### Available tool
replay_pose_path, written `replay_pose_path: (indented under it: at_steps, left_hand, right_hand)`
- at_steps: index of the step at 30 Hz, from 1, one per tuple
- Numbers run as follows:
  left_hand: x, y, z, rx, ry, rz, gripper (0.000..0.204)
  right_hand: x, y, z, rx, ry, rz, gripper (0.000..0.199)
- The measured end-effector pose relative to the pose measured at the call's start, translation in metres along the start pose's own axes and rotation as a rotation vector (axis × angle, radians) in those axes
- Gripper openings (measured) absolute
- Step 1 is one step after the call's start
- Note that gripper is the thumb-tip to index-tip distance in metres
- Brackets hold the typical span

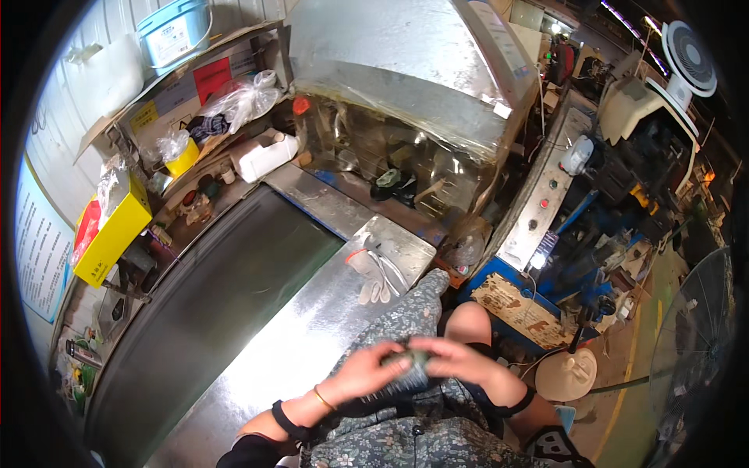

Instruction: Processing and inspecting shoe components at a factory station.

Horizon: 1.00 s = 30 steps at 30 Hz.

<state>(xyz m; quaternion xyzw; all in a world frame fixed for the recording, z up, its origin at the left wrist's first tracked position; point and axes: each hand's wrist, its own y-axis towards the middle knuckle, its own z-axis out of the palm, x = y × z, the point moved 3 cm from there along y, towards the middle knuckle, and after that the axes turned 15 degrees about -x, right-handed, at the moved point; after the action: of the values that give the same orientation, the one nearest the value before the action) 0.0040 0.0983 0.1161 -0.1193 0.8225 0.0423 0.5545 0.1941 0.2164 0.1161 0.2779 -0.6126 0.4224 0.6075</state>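
Note:
My left hand (363, 374) and my right hand (460, 362) meet over my lap, in front of a grey flowered apron (374, 438). Between their curled fingers is a small rounded greenish-grey thing (415, 373); the fingers partly cover it and its kind cannot be made out. Both hands touch it, the left from one side and the right from the other. Beyond them, a pale work glove (373, 282) with an orange cuff edge lies on the shiny metal tabletop (257, 366).
Left of the tabletop runs a dark green conveyor belt (211, 304). A yellow box (113, 230) and a white jug (264, 154) stand along its far side. Ahead is a metal hood (390, 54) with plastic sheeting. A blue machine (573, 257) and a large fan (694, 343) are at right.

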Motion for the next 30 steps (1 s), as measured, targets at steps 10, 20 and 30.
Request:
replay_pose_path:
  at_steps: [10, 20, 30]
  left_hand:
    - [0.105, -0.078, -0.094, -0.976, -0.063, -0.231, 0.043]
    - [0.12, -0.197, -0.13, -1.001, 0.583, -0.222, 0.037]
    - [0.174, -0.345, -0.22, -1.122, 1.399, -0.81, 0.059]
  right_hand:
    - [-0.028, 0.046, 0.009, -0.195, 0.694, 0.405, 0.044]
    - [0.0, 0.413, -0.019, -0.833, -0.284, -0.166, 0.061]
    - [-0.072, 0.14, 0.098, 0.139, -0.592, -0.286, 0.026]
